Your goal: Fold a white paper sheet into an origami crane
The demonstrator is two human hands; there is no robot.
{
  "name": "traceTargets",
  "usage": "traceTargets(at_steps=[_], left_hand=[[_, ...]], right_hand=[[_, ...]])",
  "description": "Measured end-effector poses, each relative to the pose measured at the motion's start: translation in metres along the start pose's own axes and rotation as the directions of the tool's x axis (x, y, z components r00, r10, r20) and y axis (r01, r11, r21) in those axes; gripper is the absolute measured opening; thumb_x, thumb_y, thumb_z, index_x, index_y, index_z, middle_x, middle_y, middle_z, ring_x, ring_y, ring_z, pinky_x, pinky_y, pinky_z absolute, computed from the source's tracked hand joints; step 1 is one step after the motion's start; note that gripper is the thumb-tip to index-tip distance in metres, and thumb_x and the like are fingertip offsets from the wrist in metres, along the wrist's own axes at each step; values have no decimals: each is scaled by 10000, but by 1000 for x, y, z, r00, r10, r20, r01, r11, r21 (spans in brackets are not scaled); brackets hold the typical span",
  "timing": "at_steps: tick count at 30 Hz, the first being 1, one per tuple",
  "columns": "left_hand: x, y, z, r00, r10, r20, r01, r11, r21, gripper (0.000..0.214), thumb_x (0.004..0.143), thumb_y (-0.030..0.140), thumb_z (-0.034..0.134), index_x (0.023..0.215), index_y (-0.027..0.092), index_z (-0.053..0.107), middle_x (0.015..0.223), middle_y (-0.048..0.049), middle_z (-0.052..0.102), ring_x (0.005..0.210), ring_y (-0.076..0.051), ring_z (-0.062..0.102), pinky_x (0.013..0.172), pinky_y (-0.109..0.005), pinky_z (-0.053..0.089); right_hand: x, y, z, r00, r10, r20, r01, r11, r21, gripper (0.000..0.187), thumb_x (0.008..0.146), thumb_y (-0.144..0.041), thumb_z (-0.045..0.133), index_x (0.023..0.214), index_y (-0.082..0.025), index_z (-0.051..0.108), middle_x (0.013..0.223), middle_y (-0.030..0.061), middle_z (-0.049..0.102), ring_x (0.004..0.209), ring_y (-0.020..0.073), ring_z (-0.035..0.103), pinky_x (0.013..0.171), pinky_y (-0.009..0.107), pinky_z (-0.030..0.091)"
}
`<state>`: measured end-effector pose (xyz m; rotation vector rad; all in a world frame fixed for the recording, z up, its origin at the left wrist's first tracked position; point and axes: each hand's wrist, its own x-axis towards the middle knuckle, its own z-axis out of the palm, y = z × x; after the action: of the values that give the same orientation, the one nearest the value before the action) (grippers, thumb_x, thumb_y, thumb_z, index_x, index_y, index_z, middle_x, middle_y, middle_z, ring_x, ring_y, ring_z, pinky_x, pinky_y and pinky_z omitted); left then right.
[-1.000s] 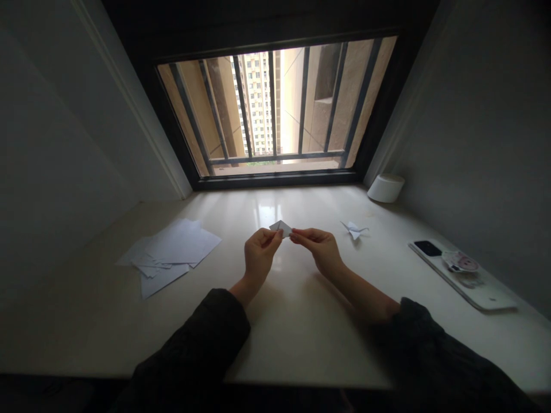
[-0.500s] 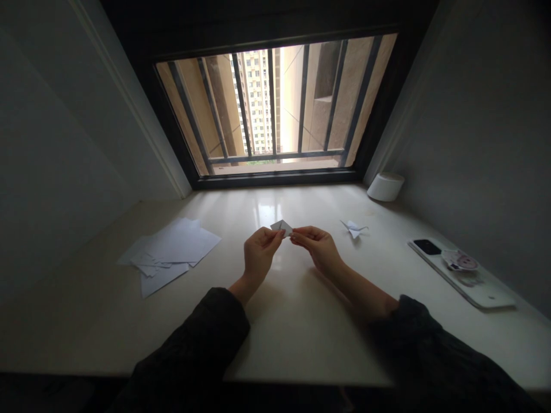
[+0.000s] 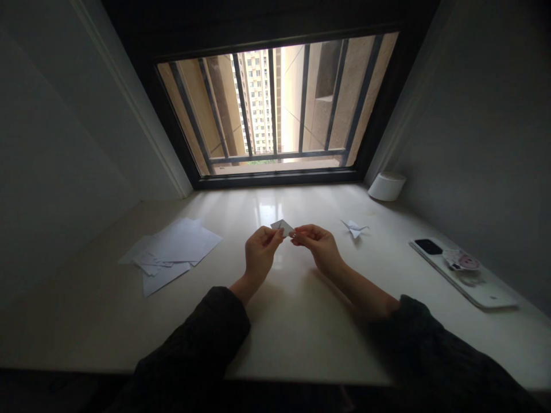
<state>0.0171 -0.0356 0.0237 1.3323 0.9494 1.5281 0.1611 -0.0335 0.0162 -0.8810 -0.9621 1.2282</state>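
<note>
A small folded piece of white paper is held up above the pale sill, with a pointed top and a crease line on its face. My left hand pinches its lower left part between thumb and fingers. My right hand is closed in a pinch at its lower right corner. The fingertips of both hands hide the paper's lower edge. To the right of my right hand lies a folded white paper crane.
Loose white paper sheets and scraps lie at the left. At the right rests a white phone with a round grip on its back. A white cylindrical object stands by the right wall. Behind is a barred window.
Both hands keep their pinch on the folded paper, and it stays almost in place. The whole view has shifted very slightly.
</note>
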Motion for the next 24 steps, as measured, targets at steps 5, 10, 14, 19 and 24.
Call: traceTargets(at_steps=[5,10,14,19,24], left_hand=[[-1,3,2,1000,-19,4,20,998,-58,232,725,319,685,725,161,516,715,-8,673,697,-135,652,702,-279,513],[-1,8,1,998,-55,40,59,994,-89,413,673,267,738,811,215,353,728,0,707,685,-146,669,642,-247,495],[1,7,0,991,-117,58,122,987,-103,468,662,264,748,782,221,298,671,-2,708,655,-163,675,643,-270,503],[2,5,1,978,-194,78,203,969,-142,449,660,271,748,745,206,312,707,-32,717,715,-191,691,699,-315,518],[3,6,1,964,-242,107,256,954,-158,447,651,283,753,746,203,324,703,-31,712,734,-201,695,727,-335,520]], right_hand=[[0,-1,1,1000,-22,-6,22,1000,9,295,499,-312,840,656,-185,626,546,-24,649,539,144,635,605,291,526],[-1,-2,1,999,-44,-24,44,999,6,311,512,-339,833,668,-191,609,536,-36,632,553,149,638,626,300,524],[-2,-2,1,997,-74,-5,74,997,-14,298,523,-334,830,651,-189,602,581,-18,651,566,143,628,616,291,513],[-2,-2,0,995,-94,-16,93,995,-27,317,510,-350,831,650,-188,597,579,-13,644,553,149,620,598,300,510],[-1,-2,-1,995,-96,-13,95,995,-37,321,515,-350,829,651,-187,588,586,-10,643,557,147,615,590,295,506]])
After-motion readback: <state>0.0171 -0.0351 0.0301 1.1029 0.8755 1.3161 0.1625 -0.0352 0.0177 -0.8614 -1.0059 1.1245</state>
